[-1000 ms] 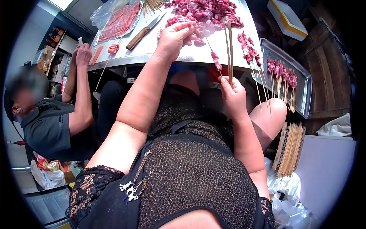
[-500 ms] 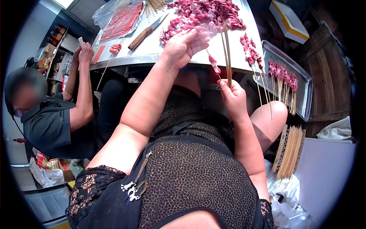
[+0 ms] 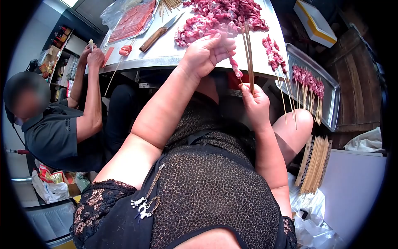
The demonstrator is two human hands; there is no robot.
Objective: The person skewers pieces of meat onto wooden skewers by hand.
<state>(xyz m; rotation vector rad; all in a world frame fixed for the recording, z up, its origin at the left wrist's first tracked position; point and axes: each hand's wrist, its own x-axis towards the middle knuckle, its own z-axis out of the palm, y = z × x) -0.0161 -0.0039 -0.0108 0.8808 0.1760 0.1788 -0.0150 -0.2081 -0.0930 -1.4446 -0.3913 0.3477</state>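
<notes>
My right hand [image 3: 256, 101] is closed around several skewers. One slants up to the left with small chunks of raw meat [image 3: 235, 68] threaded on it; the other skewers [image 3: 248, 54] in the bunch are bare and stand nearly upright. Beside the top of the meat-laden skewer is my left hand [image 3: 207, 54], palm showing, thumb apart and fingers loosely stretched, slightly blurred. Its fingertips are close to the skewer's tip, and contact is hard to make out. Behind both hands, a heap of raw meat pieces [image 3: 224, 16] lies on the white table [image 3: 166, 56].
Finished meat skewers [image 3: 273, 56] overhang the table's right edge; more [image 3: 309, 83] rest on a metal tray [image 3: 333, 108]. A knife [image 3: 155, 38] and a pack of sliced meat [image 3: 132, 23] lie on the table. A co-worker [image 3: 54, 128] sits at left. Bare skewers [image 3: 315, 166] fill a holder at lower right.
My left hand has shifted slightly right, and its thumb has come away from the skewer's tip. My right hand, with the skewers, has moved a little to the right.
</notes>
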